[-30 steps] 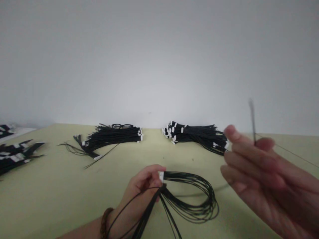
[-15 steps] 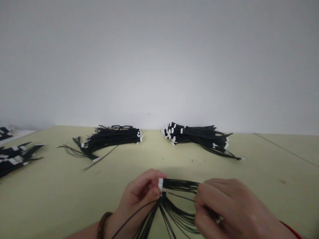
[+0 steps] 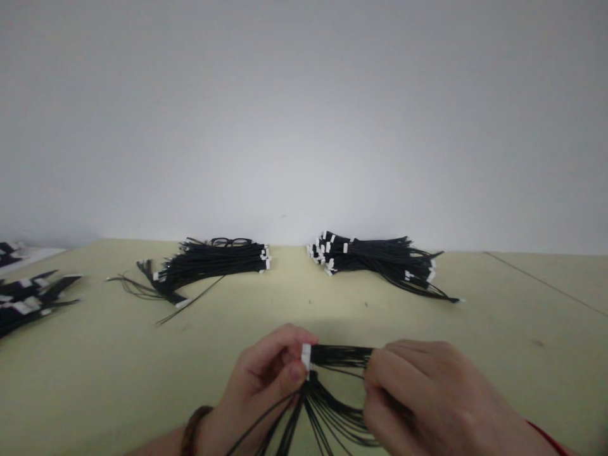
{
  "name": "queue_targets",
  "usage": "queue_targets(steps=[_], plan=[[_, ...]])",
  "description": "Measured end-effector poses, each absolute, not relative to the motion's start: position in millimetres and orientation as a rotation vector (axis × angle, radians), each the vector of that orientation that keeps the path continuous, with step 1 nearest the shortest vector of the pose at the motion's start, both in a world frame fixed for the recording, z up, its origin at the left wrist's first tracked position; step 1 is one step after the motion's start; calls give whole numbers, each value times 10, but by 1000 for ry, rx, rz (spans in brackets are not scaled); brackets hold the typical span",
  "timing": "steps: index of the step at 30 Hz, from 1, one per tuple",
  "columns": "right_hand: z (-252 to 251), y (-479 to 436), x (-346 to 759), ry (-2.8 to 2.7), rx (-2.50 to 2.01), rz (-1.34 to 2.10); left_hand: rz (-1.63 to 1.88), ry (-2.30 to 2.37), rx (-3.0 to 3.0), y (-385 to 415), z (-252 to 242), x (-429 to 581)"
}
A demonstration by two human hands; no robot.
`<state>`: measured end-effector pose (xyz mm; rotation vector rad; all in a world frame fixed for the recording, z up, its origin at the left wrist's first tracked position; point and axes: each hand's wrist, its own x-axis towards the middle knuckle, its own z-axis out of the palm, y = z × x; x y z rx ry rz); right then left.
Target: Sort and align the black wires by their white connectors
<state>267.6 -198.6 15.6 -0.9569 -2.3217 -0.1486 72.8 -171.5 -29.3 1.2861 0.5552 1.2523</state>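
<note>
Between the thumb and fingers of my left hand point(image 3: 268, 383) is a white connector point(image 3: 306, 360), held upright low in the view. Black wires point(image 3: 342, 355) run from it to the right, into the closed fingers of my right hand point(image 3: 422, 392). One thin wire just below that row also reaches my right fingertips. More black wires point(image 3: 327, 405) fan downward from beneath the connector and leave the view at the bottom edge. What lies inside my right fingers is partly hidden.
On the pale yellow table point(image 3: 142, 361) lie a left bundle of wire harnesses point(image 3: 213, 259) with glasses point(image 3: 231, 242) behind it, and a right bundle point(image 3: 380, 256). Further harnesses point(image 3: 33, 297) lie at the far left. A grey-white wall point(image 3: 304, 126) rises behind.
My right hand has shifted slightly left, and the thin wire it holds now sits closer to the upper row. My left hand stays on the connector.
</note>
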Motion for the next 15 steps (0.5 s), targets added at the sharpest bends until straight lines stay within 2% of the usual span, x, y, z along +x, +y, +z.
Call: queue_targets(steps=[12, 15], plan=[[86, -2008, 2615, -2411, -988, -147, 1237, 610, 1456, -1710, -368, 745], [132, -1995, 2613, -2380, -1031, -296, 1199, 686, 1350, -1687, -401, 744]])
